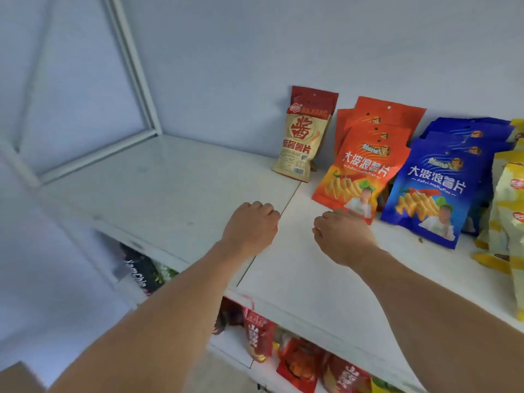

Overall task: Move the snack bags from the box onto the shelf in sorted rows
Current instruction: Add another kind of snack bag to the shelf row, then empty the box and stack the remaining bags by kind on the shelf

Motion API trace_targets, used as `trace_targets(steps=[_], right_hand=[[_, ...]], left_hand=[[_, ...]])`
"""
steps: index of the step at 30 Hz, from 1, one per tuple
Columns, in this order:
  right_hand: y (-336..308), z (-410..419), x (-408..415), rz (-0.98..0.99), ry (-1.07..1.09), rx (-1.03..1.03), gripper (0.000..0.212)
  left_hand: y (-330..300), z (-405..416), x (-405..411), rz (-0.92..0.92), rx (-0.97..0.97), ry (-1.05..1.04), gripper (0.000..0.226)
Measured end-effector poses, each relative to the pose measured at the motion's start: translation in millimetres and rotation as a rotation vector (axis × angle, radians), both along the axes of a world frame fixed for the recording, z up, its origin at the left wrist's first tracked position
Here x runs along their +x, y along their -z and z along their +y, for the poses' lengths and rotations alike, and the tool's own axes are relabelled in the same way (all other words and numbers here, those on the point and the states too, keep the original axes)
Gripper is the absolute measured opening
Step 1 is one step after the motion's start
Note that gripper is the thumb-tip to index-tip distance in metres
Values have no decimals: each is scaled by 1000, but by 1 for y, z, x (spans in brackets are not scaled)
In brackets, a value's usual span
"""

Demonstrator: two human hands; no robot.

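Note:
On the white upper shelf (297,279) stand snack bags in rows. A beige-and-red bag (303,137) leans alone against the back wall. To its right is a row of orange bags (365,165), then a row of blue bags (431,191), then yellow bags (507,211) at the right edge. My left hand (251,225) hovers over the shelf with fingers curled, holding nothing. My right hand (343,236) has curled fingers at the bottom edge of the front orange bag; the fingertips are hidden, so a pinch is unclear.
The left half of the upper shelf (147,177) is bare, bounded by a white frame post (133,66). The shelf below holds red bags (297,361) and dark packets (141,270). A brown corner, perhaps cardboard (17,378), shows at the bottom left.

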State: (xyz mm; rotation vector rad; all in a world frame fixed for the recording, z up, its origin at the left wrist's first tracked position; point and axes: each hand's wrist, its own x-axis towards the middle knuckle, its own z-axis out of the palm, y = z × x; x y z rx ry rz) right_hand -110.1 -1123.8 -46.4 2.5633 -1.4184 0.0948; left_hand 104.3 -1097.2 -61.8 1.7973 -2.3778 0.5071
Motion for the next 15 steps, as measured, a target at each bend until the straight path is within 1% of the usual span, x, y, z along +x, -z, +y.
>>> trace_targets(steps=[4,6,9,12,15], right_hand=[[15,53,57,-18,-191,-5,33],[21,84,89,5,-298,-23,31],[21,132,144,48,-440,-44,27],[22,183,202,48,-545,-23,22],[28,240,258,101,-647,-39,10]], left_hand=[[5,100,47,-88,62,-153,30],[10,153,68,-120,79,-224,28],[19,225,107,-115,125,-359,25],[25,300,149,-81,108,-453,6],[37,375,189,-109,156,-587,4]])
